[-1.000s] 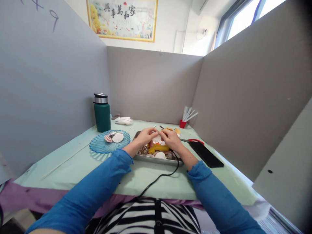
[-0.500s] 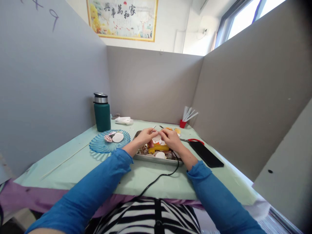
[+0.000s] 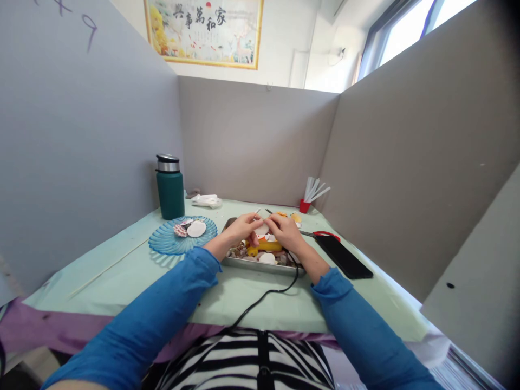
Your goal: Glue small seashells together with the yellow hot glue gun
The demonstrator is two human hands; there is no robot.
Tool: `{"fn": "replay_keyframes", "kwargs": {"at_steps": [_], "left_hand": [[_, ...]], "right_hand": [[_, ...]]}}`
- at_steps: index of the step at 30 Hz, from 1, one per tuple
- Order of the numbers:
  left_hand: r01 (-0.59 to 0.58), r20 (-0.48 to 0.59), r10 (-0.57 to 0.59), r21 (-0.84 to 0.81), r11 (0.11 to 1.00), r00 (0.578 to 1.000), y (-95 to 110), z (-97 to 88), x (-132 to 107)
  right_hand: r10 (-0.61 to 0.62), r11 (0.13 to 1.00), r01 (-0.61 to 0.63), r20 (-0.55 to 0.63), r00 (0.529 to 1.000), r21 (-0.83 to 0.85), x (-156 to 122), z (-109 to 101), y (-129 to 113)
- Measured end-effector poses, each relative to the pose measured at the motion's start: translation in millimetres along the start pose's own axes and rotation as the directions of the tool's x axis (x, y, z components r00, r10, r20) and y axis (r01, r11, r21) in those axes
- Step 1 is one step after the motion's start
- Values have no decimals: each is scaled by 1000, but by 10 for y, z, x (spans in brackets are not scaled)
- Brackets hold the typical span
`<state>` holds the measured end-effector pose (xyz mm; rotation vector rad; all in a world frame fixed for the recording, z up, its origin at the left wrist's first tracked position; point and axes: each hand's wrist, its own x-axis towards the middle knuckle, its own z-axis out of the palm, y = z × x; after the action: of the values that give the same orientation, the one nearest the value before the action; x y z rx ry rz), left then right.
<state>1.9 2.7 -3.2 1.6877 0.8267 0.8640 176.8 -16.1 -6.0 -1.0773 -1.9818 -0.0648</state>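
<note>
Both my hands meet over a metal tray (image 3: 260,265) filled with shells and a yellow object (image 3: 264,247). My left hand (image 3: 242,227) and my right hand (image 3: 285,230) have their fingers pinched together on a small white shell (image 3: 262,229) held between them above the tray. Several shells lie loose in the tray under my hands. A black cable (image 3: 260,299) runs from the tray's front edge toward my body.
A blue glass plate (image 3: 166,245) with shells lies left of the tray, a green flask (image 3: 170,187) behind it. Red-handled scissors (image 3: 325,235) and a black phone (image 3: 343,256) lie to the right. A red cup of white sticks (image 3: 305,205) and grey partitions stand around.
My hands stay in the same place over the tray; the fingers shift very slightly on the shell. Everything else is still.
</note>
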Motion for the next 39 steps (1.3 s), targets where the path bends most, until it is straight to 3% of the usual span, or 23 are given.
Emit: {"fn": "replay_keyframes", "kwargs": {"at_steps": [21, 39], "left_hand": [[-38, -32, 37, -48, 998, 999, -28, -22, 24], [-45, -31, 46, 23, 999, 998, 12, -4, -3]], "right_hand": [[20, 1000, -20, -9, 1000, -1, 0, -11, -22], [26, 1000, -26, 1, 1000, -16, -4, -12, -23]]}}
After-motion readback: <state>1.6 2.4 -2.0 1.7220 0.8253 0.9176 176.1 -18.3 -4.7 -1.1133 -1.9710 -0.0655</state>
